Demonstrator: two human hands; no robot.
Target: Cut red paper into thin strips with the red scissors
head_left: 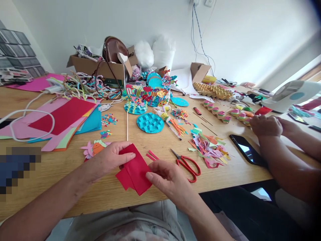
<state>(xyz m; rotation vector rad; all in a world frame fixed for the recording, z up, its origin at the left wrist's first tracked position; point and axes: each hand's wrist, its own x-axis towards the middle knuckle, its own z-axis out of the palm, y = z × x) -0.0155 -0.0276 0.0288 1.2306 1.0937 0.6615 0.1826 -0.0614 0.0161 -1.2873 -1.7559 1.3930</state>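
A piece of red paper (137, 169), folded or in two layers, is held just above the table's front edge. My left hand (116, 154) pinches its upper left corner, thumb on top. At its lower right edge, the thumb and fingers of my right hand (167, 177) are closed on it. The lower layer has a notch cut from its bottom edge. Two thin red paper strips (151, 155) lie just beyond the paper. Red-handled scissors (188, 165) rest to the right of my right hand. Orange and pink paper cutouts (96, 149) are partly hidden behind my left hand.
Coloured paper sheets (62, 117) are stacked on the left. Paper scraps (209, 147) and a phone (247, 149) lie on the right, beside a co-worker's hands (267, 125). A blue textured disc (149, 123) and decorated paper pieces fill the middle. A cardboard box (110, 69) stands behind.
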